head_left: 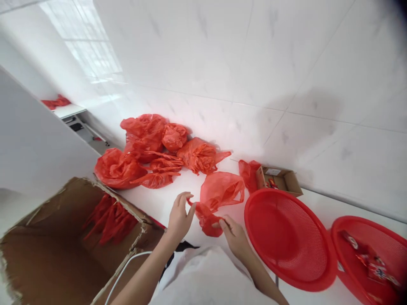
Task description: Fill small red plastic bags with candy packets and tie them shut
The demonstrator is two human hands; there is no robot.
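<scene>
Pinching the bag (208, 222) at both ends, left hand (178, 217) and right hand (235, 238) should hold it taut between them, clear of the basket (286, 241) beside the right grip.

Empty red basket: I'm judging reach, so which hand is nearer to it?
Right. The right hand pinches the red bag just beside the basket; the left hand holds the bag's other end, farther off.

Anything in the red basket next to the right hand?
No, the red basket beside the right hand shows only bare mesh; the wrapped packets lie in the other basket at the right edge.
</scene>
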